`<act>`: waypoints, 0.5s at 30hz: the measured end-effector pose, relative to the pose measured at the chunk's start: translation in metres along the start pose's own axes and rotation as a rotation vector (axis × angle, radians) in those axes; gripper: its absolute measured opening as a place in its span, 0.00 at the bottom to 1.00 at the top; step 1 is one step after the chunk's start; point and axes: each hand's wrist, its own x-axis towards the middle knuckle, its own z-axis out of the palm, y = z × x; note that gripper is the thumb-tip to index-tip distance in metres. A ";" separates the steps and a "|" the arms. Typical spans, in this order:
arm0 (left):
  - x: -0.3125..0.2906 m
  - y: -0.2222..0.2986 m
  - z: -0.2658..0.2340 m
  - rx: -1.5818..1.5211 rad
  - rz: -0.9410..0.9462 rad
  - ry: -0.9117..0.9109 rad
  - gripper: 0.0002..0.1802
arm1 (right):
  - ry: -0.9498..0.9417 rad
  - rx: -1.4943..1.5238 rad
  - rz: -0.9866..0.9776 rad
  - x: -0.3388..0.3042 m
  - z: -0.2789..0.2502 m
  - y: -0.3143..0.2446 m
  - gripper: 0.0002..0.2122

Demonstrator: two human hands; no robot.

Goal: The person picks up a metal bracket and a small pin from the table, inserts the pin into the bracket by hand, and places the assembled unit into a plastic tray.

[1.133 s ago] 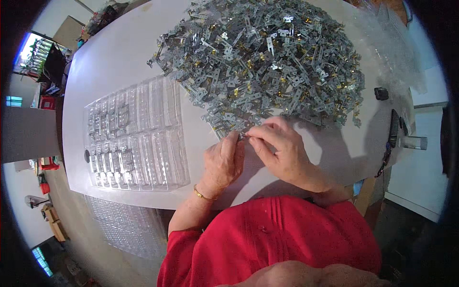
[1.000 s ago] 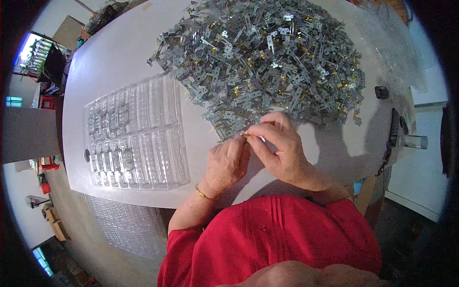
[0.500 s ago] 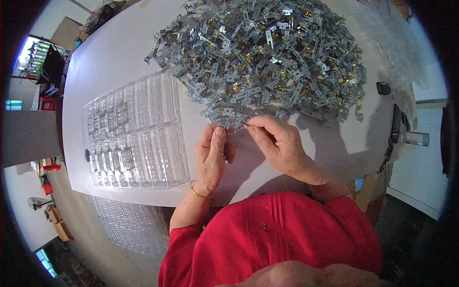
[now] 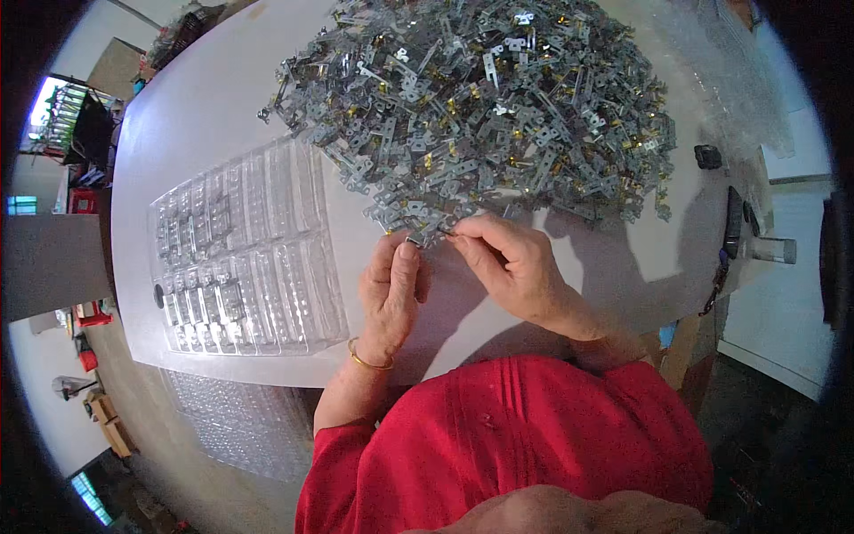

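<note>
The left hand (image 4: 390, 289) and right hand (image 4: 520, 267), touching a second ago, have parted at centre frame, so each now seems to handle its own part. The left, thumb closed against its fingers, grips one metal piece (image 4: 412, 239); the right pinches one thin bit (image 4: 448, 233), kind unclear. Above lies one pile of metal parts (image 4: 498, 116), too many to count; one clear two-row tray (image 4: 289, 294) sits left on the table (image 4: 205, 116).

Left head-worn fisheye, looking down, near above tabletop (image 4: 213, 98)
</note>
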 end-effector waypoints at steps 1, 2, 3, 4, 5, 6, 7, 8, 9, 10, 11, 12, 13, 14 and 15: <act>0.000 0.001 0.001 -0.001 0.000 -0.002 0.17 | -0.005 -0.019 -0.032 0.000 0.000 0.000 0.05; 0.001 0.003 0.001 0.013 0.002 -0.013 0.17 | -0.003 -0.020 -0.031 0.000 -0.001 0.001 0.05; 0.001 0.004 0.002 0.026 0.003 -0.023 0.17 | 0.001 -0.021 -0.031 -0.001 -0.001 0.001 0.05; 0.001 0.003 0.002 0.027 0.003 -0.023 0.17 | 0.004 -0.020 -0.031 -0.001 0.000 0.002 0.05; 0.000 0.002 0.001 0.042 0.007 -0.013 0.17 | 0.004 -0.019 -0.031 -0.001 0.000 0.001 0.05; 0.000 0.000 0.000 0.058 0.012 -0.002 0.17 | 0.011 -0.009 -0.026 -0.001 0.001 0.001 0.05; 0.000 -0.001 0.001 0.057 0.012 -0.004 0.17 | 0.020 -0.003 -0.022 -0.001 0.000 0.000 0.04; 0.000 -0.001 0.001 0.062 0.005 0.004 0.17 | 0.021 -0.004 -0.022 -0.001 -0.001 0.000 0.04; 0.000 -0.001 0.001 0.068 -0.001 0.012 0.18 | -0.001 -0.016 -0.014 -0.002 -0.002 0.001 0.04; 0.000 -0.001 0.000 0.070 -0.001 0.014 0.18 | -0.024 -0.026 -0.007 -0.002 -0.003 0.002 0.04; -0.001 -0.001 -0.001 0.097 0.011 0.003 0.18 | -0.026 -0.024 -0.008 -0.002 -0.003 0.002 0.04; -0.001 -0.001 -0.002 0.124 0.022 -0.008 0.18 | -0.041 -0.044 -0.021 -0.002 -0.003 0.002 0.05; -0.001 0.000 -0.002 0.123 0.022 -0.009 0.18 | -0.054 -0.067 -0.032 -0.002 -0.004 0.002 0.05; -0.001 0.001 -0.001 0.175 0.056 -0.006 0.18 | -0.054 -0.068 -0.032 -0.002 -0.004 0.002 0.05; -0.001 0.001 -0.001 0.228 0.089 -0.004 0.17 | -0.052 -0.075 -0.035 -0.002 -0.004 0.003 0.05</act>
